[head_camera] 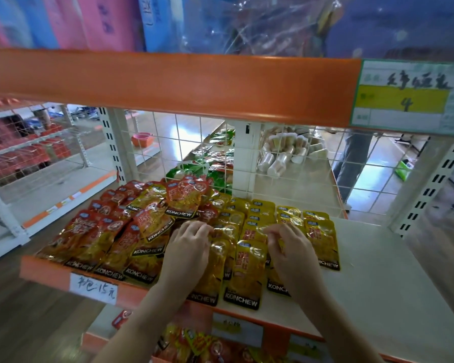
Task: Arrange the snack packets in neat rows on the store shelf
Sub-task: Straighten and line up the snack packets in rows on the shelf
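Yellow snack packets (248,268) are laid in overlapping rows on the store shelf (378,279), directly beneath and between both hands. A packet edge is pinched by the curled fingers of the left hand (188,248), and another yellow packet is pinched by the right hand (290,250). Red snack packets (108,231) are heaped loosely just left of the left hand. Bare shelf surface is seen right of the right hand. A handwritten price label (93,286) is fixed on the orange shelf edge below the left hand.
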{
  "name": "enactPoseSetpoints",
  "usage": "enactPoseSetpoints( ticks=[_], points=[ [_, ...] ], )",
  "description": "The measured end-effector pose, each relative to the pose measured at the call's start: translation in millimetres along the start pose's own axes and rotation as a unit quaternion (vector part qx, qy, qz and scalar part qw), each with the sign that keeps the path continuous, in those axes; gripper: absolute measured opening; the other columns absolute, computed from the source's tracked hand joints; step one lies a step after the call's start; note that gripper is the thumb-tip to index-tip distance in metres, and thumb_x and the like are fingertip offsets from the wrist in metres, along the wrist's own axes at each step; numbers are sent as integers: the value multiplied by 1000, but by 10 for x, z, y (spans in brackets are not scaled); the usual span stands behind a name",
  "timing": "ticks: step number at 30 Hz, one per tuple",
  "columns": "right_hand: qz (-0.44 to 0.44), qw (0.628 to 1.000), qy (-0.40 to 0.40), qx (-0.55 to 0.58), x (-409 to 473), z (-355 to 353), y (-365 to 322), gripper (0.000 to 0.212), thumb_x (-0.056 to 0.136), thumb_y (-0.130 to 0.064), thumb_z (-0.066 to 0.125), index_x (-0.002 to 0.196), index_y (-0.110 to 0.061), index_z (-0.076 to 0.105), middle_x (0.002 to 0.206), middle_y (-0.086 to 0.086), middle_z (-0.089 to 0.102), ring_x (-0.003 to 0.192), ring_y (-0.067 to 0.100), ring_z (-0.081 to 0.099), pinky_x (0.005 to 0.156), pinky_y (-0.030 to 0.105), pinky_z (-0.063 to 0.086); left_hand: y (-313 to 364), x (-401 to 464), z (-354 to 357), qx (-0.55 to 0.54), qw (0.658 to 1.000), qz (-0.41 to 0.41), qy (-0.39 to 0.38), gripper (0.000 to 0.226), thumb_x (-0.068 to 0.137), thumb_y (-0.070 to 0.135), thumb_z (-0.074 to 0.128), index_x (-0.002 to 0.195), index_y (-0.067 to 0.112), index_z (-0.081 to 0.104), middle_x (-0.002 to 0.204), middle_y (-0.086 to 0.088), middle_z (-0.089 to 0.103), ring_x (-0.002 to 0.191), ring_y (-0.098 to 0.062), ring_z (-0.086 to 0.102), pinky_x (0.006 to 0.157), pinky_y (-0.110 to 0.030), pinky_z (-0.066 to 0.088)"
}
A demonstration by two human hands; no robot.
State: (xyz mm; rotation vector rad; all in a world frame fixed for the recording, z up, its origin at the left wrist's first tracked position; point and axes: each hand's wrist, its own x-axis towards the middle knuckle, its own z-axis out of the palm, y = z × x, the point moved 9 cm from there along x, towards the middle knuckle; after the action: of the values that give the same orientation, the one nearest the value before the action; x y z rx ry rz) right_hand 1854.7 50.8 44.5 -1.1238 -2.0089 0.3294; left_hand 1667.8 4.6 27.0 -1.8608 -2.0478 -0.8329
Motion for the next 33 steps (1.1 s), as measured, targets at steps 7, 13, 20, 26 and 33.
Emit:
enactPoseSetpoints(
  ticks=[7, 13, 20, 26, 33],
  points=[
    [-41, 997, -67, 12, 238, 432, -440, 19, 94, -20, 49, 107, -19, 64, 105, -6, 61, 97, 7, 54, 85, 22, 44, -101, -34, -25, 20, 1000, -4, 11, 27, 72, 5, 74, 96, 16, 69, 102, 0, 67, 105, -22, 60, 86, -38, 49],
    [-46, 997, -68, 5, 350, 794, -552, 23, 94, -18, 49, 112, -16, 63, 109, -1, 63, 103, 14, 56, 87, 28, 47, -84, -74, -227, -3, 996, 40, 84, 20, 85, 15, 50, 96, 12, 67, 101, -2, 65, 99, -23, 59, 77, -38, 53],
    [-67, 997, -46, -11, 289, 894, -444, 19, 90, -11, 57, 107, -14, 65, 101, -2, 63, 98, 16, 56, 85, 29, 48, -486, 124, -387, 34, 991, -70, 106, 38, 77, 22, 74, 111, 10, 60, 112, -10, 60, 108, -31, 54, 84, -46, 49],
    [-84, 995, -28, -46, 294, 916, -489, 19, 90, -14, 56, 107, -16, 65, 99, -3, 63, 97, 15, 57, 84, 32, 49, -689, 295, 19, 89, 980, -164, -69, 63, 90, 59, 40, 139, 19, 33, 141, -7, 43, 131, -26, 37, 105, -42, 29],
    [-82, 995, -20, -46, 287, 924, -463, 17, 90, -14, 57, 104, -17, 66, 98, -4, 64, 97, 15, 58, 84, 32, 48, -741, 208, -80, -17, 983, -179, 34, 44, 94, 45, 41, 124, 15, 53, 109, -7, 61, 107, -25, 55, 95, -41, 39]
  ],
)
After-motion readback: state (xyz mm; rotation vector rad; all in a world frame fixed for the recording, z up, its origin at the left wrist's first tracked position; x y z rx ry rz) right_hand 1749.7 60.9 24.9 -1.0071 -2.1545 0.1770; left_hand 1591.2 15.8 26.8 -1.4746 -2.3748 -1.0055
